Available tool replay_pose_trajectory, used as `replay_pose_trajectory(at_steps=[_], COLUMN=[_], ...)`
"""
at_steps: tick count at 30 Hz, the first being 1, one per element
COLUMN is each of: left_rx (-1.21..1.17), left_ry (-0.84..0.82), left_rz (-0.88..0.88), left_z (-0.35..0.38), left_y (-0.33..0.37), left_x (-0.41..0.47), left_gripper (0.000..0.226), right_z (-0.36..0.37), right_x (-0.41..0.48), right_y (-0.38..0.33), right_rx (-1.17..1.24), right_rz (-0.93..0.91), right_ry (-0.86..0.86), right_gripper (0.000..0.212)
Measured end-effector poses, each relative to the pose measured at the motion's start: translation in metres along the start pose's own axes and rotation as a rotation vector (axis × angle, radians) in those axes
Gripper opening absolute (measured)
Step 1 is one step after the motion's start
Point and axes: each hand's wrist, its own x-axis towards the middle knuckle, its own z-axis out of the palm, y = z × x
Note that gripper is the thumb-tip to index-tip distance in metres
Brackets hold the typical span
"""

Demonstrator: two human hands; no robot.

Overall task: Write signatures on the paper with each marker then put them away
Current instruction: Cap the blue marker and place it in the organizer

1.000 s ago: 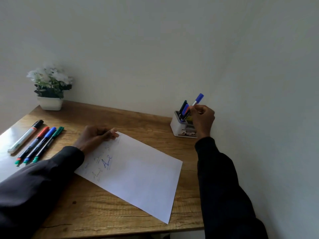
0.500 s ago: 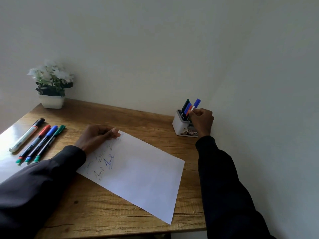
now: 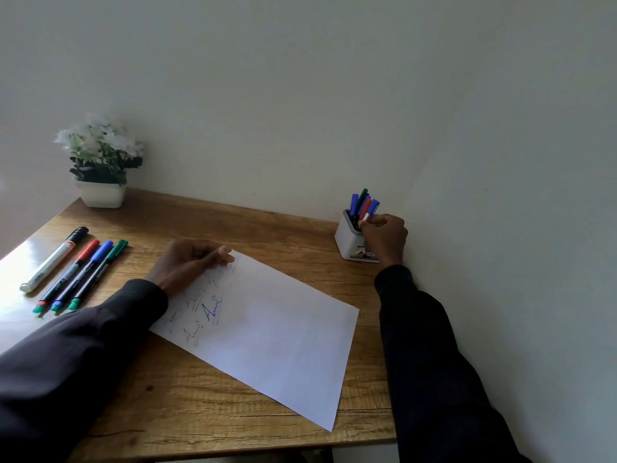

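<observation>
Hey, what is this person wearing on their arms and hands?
Both arms are covered by long, dark, near-black sleeves: the left sleeve and the right sleeve each end at the wrist in a plain cuff. The left hand and right hand are bare: no gloves, and no rings or watch show.

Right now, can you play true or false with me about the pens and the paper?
1. Four markers lie on the table left of the paper. True.
2. The right hand is writing on the paper. False: it is at the white pen holder, pinching a blue-capped marker.
3. The left hand rests on the paper's edge. True.
4. The paper is blank. False: it has blue writing.
5. The flower pot is beside the holder. False: it stands at the far left corner.
</observation>
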Motion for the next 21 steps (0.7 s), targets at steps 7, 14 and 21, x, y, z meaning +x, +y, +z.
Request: replay_pose_trajectory(at_steps=[7, 14, 21], left_rx=[-0.002, -0.002, -0.010], left_ry=[0.001, -0.007, -0.011], left_rz=[-0.018, -0.035, -0.037], left_z=[-0.0007, -0.0003, -0.0010], left_y=[0.0005, 0.0021, 0.0026], left_x=[-0.0008, -0.0017, -0.0016], left_gripper=[0.024, 0.026, 0.026], right_z=[0.0016, 0.0054, 0.0064], right_x=[0.0013, 0.0004, -0.0016], right_y=[-0.0067, -0.0086, -0.0113], right_rx=[-0.019, -0.039, -0.035], right_rz=[0.028, 0.037, 0.019], right_ry=[0.021, 0.043, 0.080], right_gripper=[0.017, 0.017, 0.013])
